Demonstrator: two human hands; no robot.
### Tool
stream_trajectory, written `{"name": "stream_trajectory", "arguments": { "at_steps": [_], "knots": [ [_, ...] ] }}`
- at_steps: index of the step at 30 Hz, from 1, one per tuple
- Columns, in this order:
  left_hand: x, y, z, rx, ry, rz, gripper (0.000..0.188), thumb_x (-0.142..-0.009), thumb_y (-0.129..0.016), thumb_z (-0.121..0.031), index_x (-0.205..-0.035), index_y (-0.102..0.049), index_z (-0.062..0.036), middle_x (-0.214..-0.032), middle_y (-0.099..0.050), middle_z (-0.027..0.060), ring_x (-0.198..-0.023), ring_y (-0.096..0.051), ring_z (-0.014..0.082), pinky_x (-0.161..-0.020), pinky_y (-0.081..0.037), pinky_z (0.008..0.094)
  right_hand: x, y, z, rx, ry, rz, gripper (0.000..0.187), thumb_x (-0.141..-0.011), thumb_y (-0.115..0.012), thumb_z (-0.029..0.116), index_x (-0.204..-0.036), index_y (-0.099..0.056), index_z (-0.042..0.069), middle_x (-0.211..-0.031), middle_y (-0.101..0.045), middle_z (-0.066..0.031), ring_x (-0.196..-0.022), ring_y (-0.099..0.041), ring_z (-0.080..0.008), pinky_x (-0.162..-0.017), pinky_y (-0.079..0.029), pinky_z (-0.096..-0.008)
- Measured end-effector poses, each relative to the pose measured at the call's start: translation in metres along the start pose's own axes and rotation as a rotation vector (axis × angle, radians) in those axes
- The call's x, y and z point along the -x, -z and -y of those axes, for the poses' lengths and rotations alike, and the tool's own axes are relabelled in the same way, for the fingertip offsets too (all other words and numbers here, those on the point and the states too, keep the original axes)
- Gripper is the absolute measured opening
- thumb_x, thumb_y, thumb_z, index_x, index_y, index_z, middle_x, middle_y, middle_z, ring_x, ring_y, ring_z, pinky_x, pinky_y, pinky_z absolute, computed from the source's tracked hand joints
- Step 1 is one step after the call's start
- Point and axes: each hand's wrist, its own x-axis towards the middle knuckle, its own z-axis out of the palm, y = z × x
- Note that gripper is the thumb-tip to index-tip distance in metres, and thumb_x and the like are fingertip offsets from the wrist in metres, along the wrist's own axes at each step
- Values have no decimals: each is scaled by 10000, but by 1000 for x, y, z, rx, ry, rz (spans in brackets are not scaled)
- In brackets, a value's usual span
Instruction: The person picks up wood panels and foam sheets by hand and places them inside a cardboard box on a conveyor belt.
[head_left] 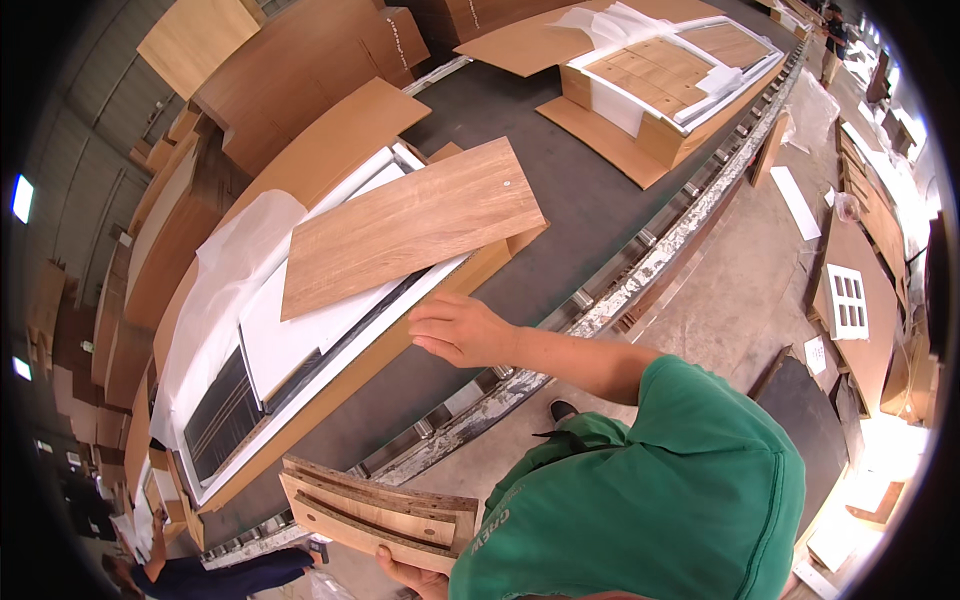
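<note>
My left hand [412, 577] grips a stack of narrow wood-grain boards [380, 515] from below, at the end close to my green shirt. The boards lie together, with drilled holes and raw chipboard edges showing. My right hand [465, 332] is over the near side of an open carton [400, 345], its fingers loosely curled together and nothing seen in them. Just beyond those fingers, a wide wood-grain panel [415, 225] lies at a slant across white panels [280, 325] in the carton. White foam edging and dark glossy pieces [222, 415] also show inside.
The carton sits on a dark conveyor belt [560, 255] with a worn metal rail [640, 290]. Another packed carton [655, 95] stands farther along. Stacked cardboard [300, 70] lines the far side. A person in dark clothes [230, 580] is at the lower left.
</note>
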Motion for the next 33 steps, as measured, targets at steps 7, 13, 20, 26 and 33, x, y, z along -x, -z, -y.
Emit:
{"name": "stream_trajectory", "arguments": {
  "at_steps": [7,13,20,26,33],
  "knots": [
    [13,-36,1,-37,-47,-221,706,-838,-524,-498,-1381,-322,-94,-1311,-473,103,-1159,-486,239,-975,-431,402,19,17,-19,-68,-408,-11,150,-853,-624,146,-923,-633,14,-841,-633,-130,-758,-612,-291,-668,-502,-338],
    [6,44,-3,80,-14,-246,787,-736,-619,-432,-1360,-339,-43,-1242,-515,178,-1093,-536,313,-895,-486,457,53,-65,80,-653,-669,588,345,-916,-544,330,-1025,-594,6,-881,-650,-162,-780,-623,-287,-696,-488,-358],
    [9,150,-36,51,-70,-194,689,-719,-636,-232,-1301,-386,39,-1176,-543,203,-1047,-556,348,-914,-473,448,81,-184,217,-934,-792,1009,613,-912,-530,431,-1302,-384,-19,-1161,-556,-214,-978,-600,-257,-829,-474,-339],
    [26,182,-90,-166,-184,-336,672,-713,-717,-178,-1272,-411,37,-1180,-558,129,-1052,-549,222,-928,-418,322,117,-261,279,-890,-528,1025,670,-879,-608,308,-1337,-284,-59,-1235,-475,-230,-1132,-491,-273,-940,-403,-354],
    [-6,202,-135,-94,-217,-308,620,-765,-720,-156,-1257,-406,51,-1177,-559,146,-1074,-547,207,-937,-422,332,91,-316,296,-932,-555,1026,711,-861,-617,310,-1340,-259,-75,-1244,-453,-252,-1167,-465,-328,-983,-365,-394]
  ]
}}
